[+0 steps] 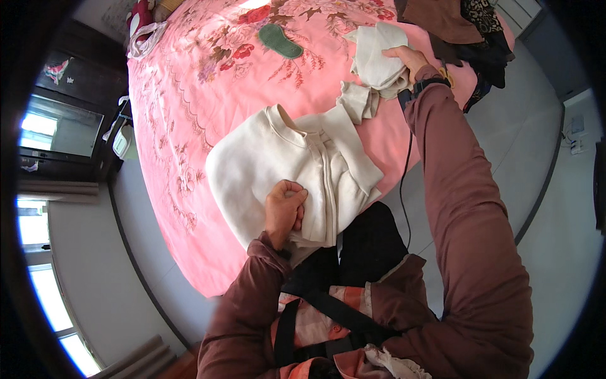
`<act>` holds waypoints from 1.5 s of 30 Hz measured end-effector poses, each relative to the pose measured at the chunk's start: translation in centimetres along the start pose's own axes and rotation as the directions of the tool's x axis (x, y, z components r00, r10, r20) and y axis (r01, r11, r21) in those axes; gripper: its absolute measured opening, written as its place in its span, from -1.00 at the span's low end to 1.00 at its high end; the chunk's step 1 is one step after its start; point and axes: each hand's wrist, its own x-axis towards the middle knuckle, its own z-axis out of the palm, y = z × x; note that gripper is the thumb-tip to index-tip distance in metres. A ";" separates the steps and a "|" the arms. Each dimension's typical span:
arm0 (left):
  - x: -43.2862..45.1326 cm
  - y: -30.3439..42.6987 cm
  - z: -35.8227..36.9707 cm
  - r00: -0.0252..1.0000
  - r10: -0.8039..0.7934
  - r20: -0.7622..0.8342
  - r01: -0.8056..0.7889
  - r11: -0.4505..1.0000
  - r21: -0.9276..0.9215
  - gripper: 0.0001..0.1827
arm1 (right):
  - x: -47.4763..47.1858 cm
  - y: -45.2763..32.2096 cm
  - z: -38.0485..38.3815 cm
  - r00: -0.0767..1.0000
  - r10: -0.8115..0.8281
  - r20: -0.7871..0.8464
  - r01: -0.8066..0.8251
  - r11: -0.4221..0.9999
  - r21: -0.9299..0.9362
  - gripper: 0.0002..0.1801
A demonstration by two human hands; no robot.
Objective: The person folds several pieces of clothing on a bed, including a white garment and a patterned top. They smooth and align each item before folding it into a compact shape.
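Observation:
A cream zip-front garment (251,161) with a ribbed collar lies partly folded at the near edge of a bed with a pink floral sheet (170,142). My left hand (286,208) rests on its lower front, fingers curled with thumb and forefinger together; whether fabric is pinched cannot be told. My right arm reaches up to the right, where my right hand (408,59) lies on a bunched white cloth (378,47); its grip on the cloth is unclear. A ribbed off-white fabric piece (358,102) sits between cloth and garment.
A green insole (280,41) lies towards the bed's far side. Dark and brown clothes (442,21) are heaped at the far right, with yellow-handled scissors (446,77) beside my right wrist. A black cable (405,189) hangs past the bed's near edge. Dark furniture (75,90) stands left.

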 end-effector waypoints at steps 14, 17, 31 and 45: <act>0.6 -0.5 0.3 0.998 0.051 -0.046 -0.050 0.998 0.032 -0.90 | -6.6 -2.3 -7.4 0.917 -0.371 -0.144 0.372 0.928 -0.018 -0.53; 0.4 -0.8 0.3 0.995 0.092 -0.048 -0.090 0.995 0.052 -0.90 | -12.6 -3.0 -10.8 0.881 -0.453 -0.137 0.428 0.886 -0.179 -0.52; -2.1 -1.8 3.4 0.844 0.535 -0.037 -0.282 0.503 0.817 -0.41 | -29.2 7.3 -15.9 0.943 -0.295 -0.150 0.232 0.913 -0.336 -0.49; 0.1 1.3 4.4 1.000 0.009 -0.024 -0.006 0.991 0.137 -0.60 | -16.2 -9.3 -11.2 0.799 -0.591 0.109 0.584 0.721 -0.372 -0.57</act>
